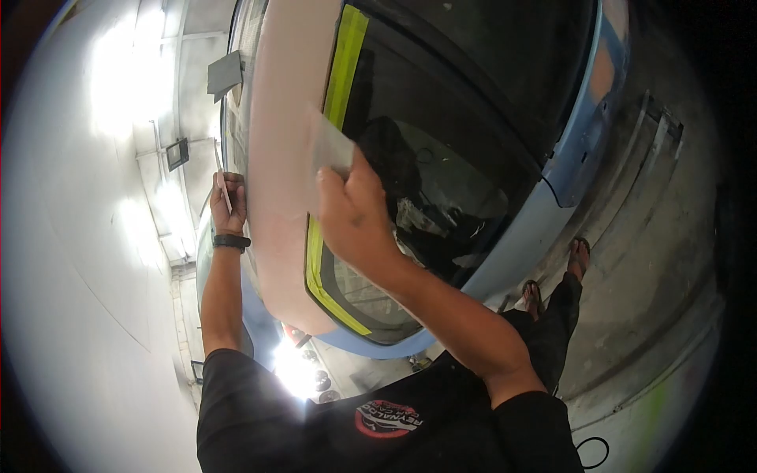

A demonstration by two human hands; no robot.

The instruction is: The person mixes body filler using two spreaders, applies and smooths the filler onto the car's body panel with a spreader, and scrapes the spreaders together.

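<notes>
My right hand (353, 206) pinches a thin, pale flat sheet (333, 146), which looks like a putty spreader and is a little blurred. The sheet lies against the pinkish, primed-looking panel (280, 158) of a car, beside its side window. At the panel's far side, my left hand (229, 201) is closed on a thin, light flat piece (221, 177) seen nearly edge-on. A dark band (232, 241) circles that wrist. Yellow-green masking tape (345, 67) runs along the window frame, near my right hand.
The side window (441, 150) reflects the surroundings, and blue bodywork (512, 229) lies below it. A grey square piece (225, 76) sits at the panel's far edge. A metal frame (658, 130) lies on the concrete floor (639, 292). A white wall (87, 236) stands at left.
</notes>
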